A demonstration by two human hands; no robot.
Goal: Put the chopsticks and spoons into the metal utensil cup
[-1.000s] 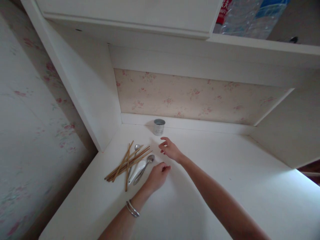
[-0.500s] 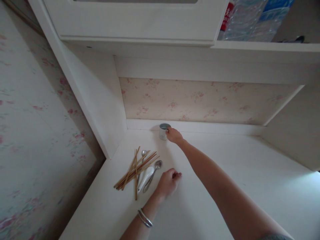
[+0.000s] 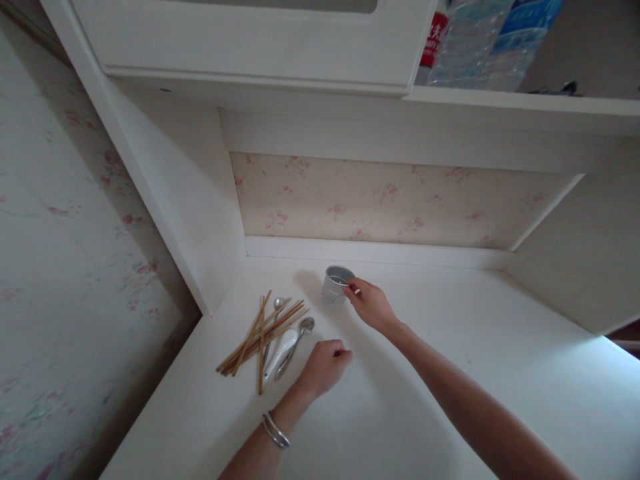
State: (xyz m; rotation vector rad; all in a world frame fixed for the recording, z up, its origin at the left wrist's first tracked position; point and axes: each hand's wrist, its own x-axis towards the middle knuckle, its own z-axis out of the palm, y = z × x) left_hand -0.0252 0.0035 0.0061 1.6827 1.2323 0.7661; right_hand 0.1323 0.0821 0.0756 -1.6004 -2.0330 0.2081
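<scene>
My right hand [image 3: 371,304] is closed on the rim of a small grey utensil holder [image 3: 332,291], a round cup with holes low in its wall. The holder is slightly tilted, and I cannot tell whether its base touches the tabletop. Nearer to me, my left hand [image 3: 326,365] is loosely curled with nothing visible in it. Just left of that hand lie a metal spoon [image 3: 295,347] and a white spoon [image 3: 281,351]. Several wooden chopsticks [image 3: 260,339] lie crossed in a loose pile, partly over another metal spoon [image 3: 279,304].
A white tabletop [image 3: 415,413] carries everything, bounded by a white side panel [image 3: 180,200] on the left and a low back ledge [image 3: 380,252]. Overhead hangs a white cabinet [image 3: 260,50]. Plastic bottles [image 3: 470,47] stand on the open shelf at upper right.
My right hand has brought the utensil holder away from the back ledge, toward me and slightly right. My left hand stays curled beside the spoons. The view has shifted a little.
</scene>
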